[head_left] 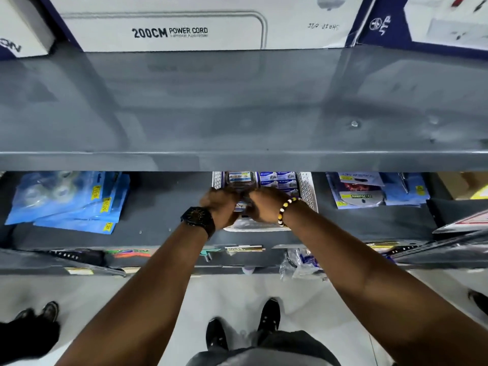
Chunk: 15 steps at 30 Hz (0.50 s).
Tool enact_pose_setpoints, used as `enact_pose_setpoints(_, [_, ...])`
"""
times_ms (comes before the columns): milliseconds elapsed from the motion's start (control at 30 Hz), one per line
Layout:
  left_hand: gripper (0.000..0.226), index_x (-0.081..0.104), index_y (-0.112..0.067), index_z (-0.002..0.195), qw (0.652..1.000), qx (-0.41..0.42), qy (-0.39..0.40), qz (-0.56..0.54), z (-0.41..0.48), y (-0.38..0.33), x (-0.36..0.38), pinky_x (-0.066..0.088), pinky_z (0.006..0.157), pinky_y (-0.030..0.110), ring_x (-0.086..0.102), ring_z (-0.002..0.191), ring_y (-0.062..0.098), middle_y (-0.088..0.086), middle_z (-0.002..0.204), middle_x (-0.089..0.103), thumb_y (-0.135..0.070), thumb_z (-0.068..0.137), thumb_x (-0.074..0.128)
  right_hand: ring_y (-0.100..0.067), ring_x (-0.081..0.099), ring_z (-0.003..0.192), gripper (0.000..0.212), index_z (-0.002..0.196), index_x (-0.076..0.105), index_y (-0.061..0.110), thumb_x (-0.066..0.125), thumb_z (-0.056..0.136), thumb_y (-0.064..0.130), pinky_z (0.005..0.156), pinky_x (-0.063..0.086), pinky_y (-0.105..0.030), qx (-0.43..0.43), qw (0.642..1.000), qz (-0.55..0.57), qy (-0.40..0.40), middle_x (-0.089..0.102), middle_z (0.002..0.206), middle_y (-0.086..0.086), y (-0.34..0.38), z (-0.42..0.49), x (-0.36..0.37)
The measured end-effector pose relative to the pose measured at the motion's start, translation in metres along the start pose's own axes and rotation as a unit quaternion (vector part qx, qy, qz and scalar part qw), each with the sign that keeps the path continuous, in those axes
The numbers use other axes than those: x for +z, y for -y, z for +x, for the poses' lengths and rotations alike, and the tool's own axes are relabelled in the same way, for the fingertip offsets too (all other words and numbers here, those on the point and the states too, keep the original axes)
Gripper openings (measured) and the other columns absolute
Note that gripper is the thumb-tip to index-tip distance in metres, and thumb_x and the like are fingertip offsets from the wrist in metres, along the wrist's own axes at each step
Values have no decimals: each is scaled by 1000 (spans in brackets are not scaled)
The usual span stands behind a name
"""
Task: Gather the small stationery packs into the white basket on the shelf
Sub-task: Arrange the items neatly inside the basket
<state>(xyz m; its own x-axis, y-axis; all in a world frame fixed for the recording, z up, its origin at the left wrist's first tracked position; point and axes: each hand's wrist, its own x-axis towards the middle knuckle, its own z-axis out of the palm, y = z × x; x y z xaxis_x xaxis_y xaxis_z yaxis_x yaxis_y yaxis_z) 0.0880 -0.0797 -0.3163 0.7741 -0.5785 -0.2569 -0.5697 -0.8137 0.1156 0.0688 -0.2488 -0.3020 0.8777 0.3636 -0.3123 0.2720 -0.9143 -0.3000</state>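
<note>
Looking down past a smooth grey metal shelf, I see the white perforated basket on the lower shelf, its far end stacked with small blue boxy packs. My left hand and right hand meet over it, fingers curled around a small glossy pack between them.

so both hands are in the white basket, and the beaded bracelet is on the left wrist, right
Not quite. The head view shows the yellow, black and white beaded bracelet on the right wrist; the left wrist carries a black wristwatch. Both hands, left and right, are indeed in the white perforated plastic basket.
</note>
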Motion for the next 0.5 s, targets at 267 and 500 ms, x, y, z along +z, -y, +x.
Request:
enact_pose_setpoints(267, [25, 72, -7, 109, 946, -140, -37, -292, -5, -10, 3, 55, 76, 50, 68, 88, 38, 16, 105, 74, -13, 88, 59, -34, 62, 103, 25, 105, 67, 1, 57, 83, 6, 94, 51, -37, -35, 995, -34, -84, 65, 115, -16, -6, -6, 7])
enact_pose_setpoints(500, [9, 70, -30, 97, 960, -108, -25, -258, 1, -12, -3, 48, 79, 23, 65, 109, 27, 5, 128, 65, -25, 92, 64, -27, 60, 116, 39, 123, 63, 12, 65, 84, 6, 100, 44, -29, 59, 969, 127, -202, 63, 128, -11, -43, -33, -10])
